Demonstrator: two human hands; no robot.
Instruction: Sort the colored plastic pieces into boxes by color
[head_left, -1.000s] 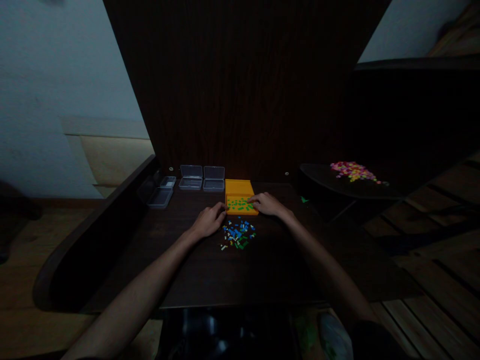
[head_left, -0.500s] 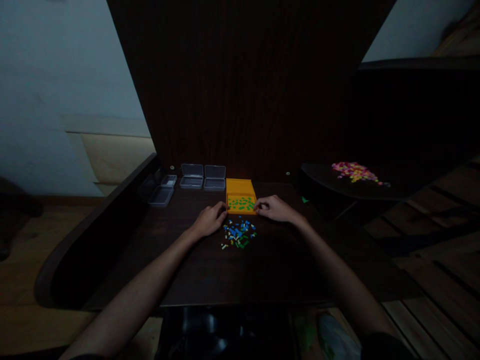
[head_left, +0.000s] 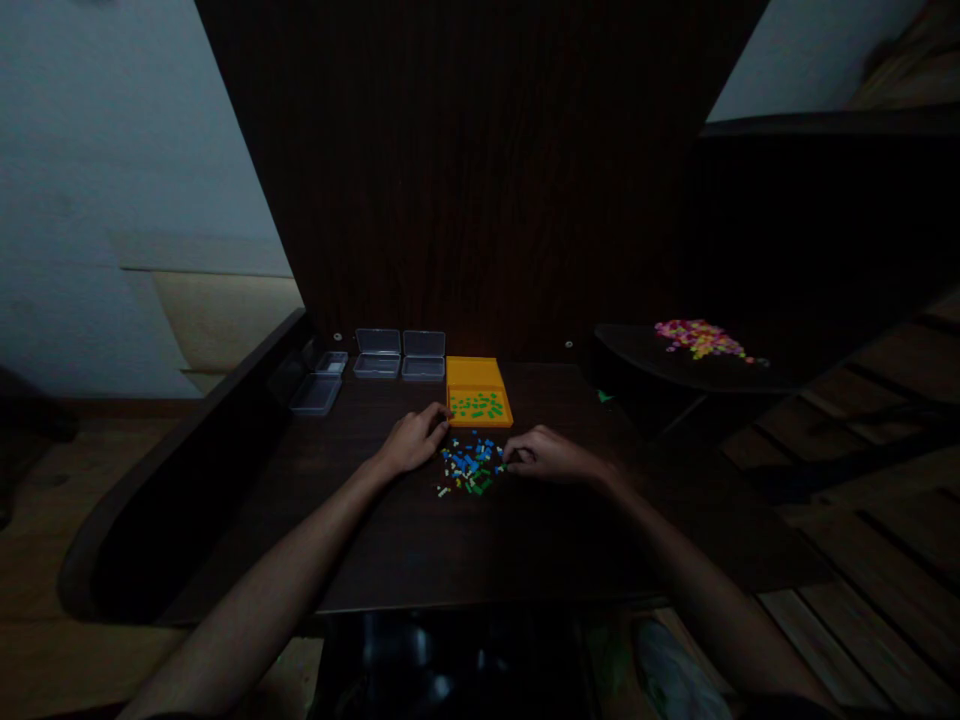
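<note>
An open yellow plastic box (head_left: 480, 372) lies near the back of the dark table, its lid tilted up behind and many small green pieces (head_left: 484, 405) spread in its base. My left hand (head_left: 414, 440) is at the box's front left corner, fingers curled and closed against the edge. In front of the box is a loose pile of tiny blue, green, white and yellow toy bricks (head_left: 471, 464). At the pile's right side, my right hand (head_left: 547, 455) has thumb and fingers pinched together; what lies between the tips is too small to make out.
Several clear plastic cases (head_left: 379, 366) stand with lids raised, left of the yellow box. A raised side panel (head_left: 187, 470) borders the table's left. On a dark shelf (head_left: 637, 352) at the right lies a heap of pink and yellow beads (head_left: 701, 338).
My right hand has moved from the yellow box's right side toward me, down to the right edge of the brick pile. My left hand stays at the box's corner. The view has shifted slightly.
</note>
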